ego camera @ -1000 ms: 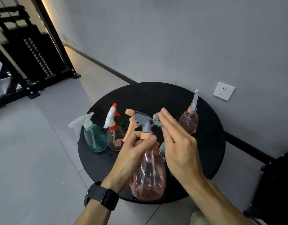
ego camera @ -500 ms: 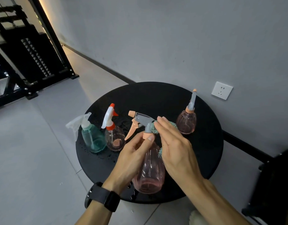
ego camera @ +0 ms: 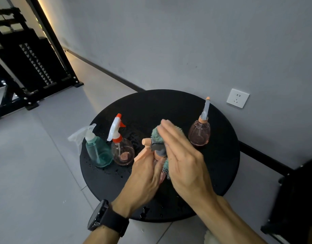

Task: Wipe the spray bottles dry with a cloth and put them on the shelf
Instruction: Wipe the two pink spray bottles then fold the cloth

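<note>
Left hand (ego camera: 144, 175) grips the pink spray bottle (ego camera: 152, 148) from below, held above the round black desk (ego camera: 222, 173) — only its peach trigger and grey head show, body hidden behind the hands. Right hand (ego camera: 183, 159) has straight fingers pressing the teal cloth (ego camera: 156, 133) against the bottle's head; cloth wraps over the top and a bit hangs between the hands. On the desk: teal bottle (ego camera: 97, 152) far left, clear bottle with white-orange trigger (ego camera: 121, 150) just beside it, pink round bottle with tall nozzle (ego camera: 200, 132) on the right — all upright. Water droplets on the desk. Black watch (ego camera: 106, 219) on left wrist.
</note>
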A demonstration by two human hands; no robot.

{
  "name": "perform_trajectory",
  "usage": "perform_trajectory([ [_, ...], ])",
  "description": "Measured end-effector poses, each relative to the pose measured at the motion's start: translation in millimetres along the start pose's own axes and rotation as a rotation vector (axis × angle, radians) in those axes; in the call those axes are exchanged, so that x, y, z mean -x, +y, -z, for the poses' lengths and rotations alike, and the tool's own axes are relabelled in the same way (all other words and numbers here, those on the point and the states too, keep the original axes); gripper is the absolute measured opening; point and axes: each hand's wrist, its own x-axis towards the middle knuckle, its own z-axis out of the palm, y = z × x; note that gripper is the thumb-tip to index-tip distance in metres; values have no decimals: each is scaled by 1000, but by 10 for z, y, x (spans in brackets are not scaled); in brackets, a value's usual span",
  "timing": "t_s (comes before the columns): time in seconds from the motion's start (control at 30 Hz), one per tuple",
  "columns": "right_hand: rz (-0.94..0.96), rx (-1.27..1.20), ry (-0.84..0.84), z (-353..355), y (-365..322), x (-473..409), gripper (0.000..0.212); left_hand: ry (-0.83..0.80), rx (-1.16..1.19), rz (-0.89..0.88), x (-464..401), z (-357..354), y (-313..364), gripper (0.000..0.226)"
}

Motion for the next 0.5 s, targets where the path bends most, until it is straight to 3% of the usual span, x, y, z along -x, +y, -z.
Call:
perform_trajectory([
  [0.17, 57, -11, -118, -40, -11, 23, 53, -35, 14, 5, 22, -6, -77, 12],
  [0.37, 26, 14, -113, 3, 82, 33, 50, -15, 67, 84, 31, -2, -50, 18],
  [0.5, -23, 103, -57, 16, 182, 57, 47, 30, 25, 88, 39, 29, -67, 10],
])
